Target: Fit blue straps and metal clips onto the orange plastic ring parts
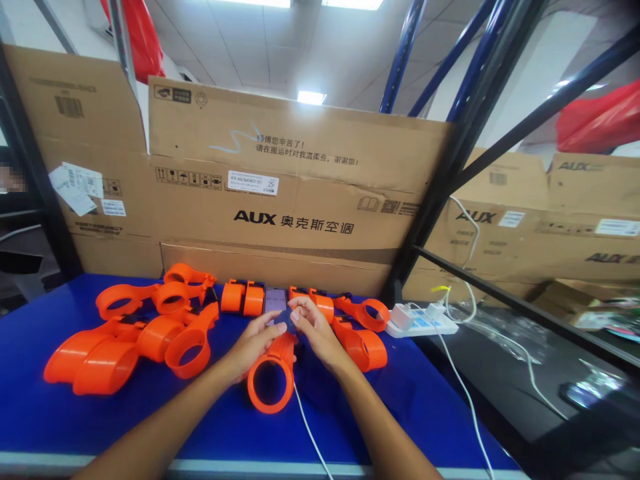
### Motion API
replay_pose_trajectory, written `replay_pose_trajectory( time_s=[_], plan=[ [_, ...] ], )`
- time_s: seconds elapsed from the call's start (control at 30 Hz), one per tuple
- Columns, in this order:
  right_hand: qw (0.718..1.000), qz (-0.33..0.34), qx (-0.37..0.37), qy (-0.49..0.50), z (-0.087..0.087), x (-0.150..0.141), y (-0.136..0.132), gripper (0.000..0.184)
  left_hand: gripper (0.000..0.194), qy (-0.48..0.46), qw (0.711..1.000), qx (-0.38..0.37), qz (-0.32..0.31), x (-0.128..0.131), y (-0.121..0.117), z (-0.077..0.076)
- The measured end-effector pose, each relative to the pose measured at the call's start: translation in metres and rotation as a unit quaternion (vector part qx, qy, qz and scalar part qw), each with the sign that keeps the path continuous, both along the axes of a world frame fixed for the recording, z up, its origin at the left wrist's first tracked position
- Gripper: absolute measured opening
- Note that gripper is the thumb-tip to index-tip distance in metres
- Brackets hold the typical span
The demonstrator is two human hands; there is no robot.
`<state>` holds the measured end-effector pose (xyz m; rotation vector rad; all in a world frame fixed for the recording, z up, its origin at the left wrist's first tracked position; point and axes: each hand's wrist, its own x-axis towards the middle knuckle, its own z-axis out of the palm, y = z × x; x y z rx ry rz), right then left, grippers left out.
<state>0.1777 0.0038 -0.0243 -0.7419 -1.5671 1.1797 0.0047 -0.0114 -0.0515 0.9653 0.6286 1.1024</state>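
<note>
Head view, near to far: white cable (310,433) trailing under wrists, risking a snag; left hand (255,343) and right hand (315,333) pinching an orange ring part (273,380) at table (40,413) centre; loose rings (125,340) crowding left.

Left hand (253,345) and right hand (313,328) meet fingertips over orange plastic ring-shaped holder (273,377) on blue worktop (40,413); white cable (310,433) trails below, more orange ring pieces (125,340) left, white power strip (423,320) right.

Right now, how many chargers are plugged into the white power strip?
2: both sit on the white power strip right of the hands, one charger at its left end, another charger near the middle, each trailing a white cable. More may be hidden.
</note>
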Motion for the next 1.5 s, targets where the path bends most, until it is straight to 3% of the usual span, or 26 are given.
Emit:
replay_pose_trajectory(
  time_s=[0.4,0.7,0.87,1.03,1.13,1.27,1.4,1.5],
  plan=[
    [0.999,-0.024,0.031,-0.026,-0.006,-0.001,0.005,0.043,0.042,0.05,0.993,0.077,0.071,0.004,-0.005,0.008],
    [0.999,-0.027,0.039,-0.016,-0.007,-0.001,0.007,0.042,0.041,0.056,0.992,0.091,0.07,0.003,-0.007,0.01],
    [0.999,-0.025,0.045,-0.001,-0.006,-0.003,0.006,0.04,0.05,0.021,0.996,0.068,0.056,0.004,-0.009,0.013],
    [0.996,-0.039,0.068,-0.052,-0.004,-0.004,0.003,0.035,0.045,-0.122,0.992,-0.023,0.032,-0.01,0.001,0.018],
    [0.966,-0.035,0.167,-0.196,-0.003,-0.001,-0.001,0.029,0.043,-0.217,0.974,-0.038,0.057,-0.027,0.011,0.023],
    [0.884,0.059,0.274,-0.375,-0.003,-0.003,-0.012,0.035,0.048,-0.283,0.954,-0.057,0.076,-0.04,0.017,0.024],
    [0.845,0.095,0.305,-0.429,-0.007,-0.013,-0.022,0.07,0.05,-0.281,0.953,-0.076,0.083,-0.038,0.017,0.021],
    [0.837,0.085,0.318,-0.437,-0.012,-0.017,-0.022,0.071,0.049,-0.256,0.96,-0.078,0.085,-0.033,0.015,0.022]
  ],
)
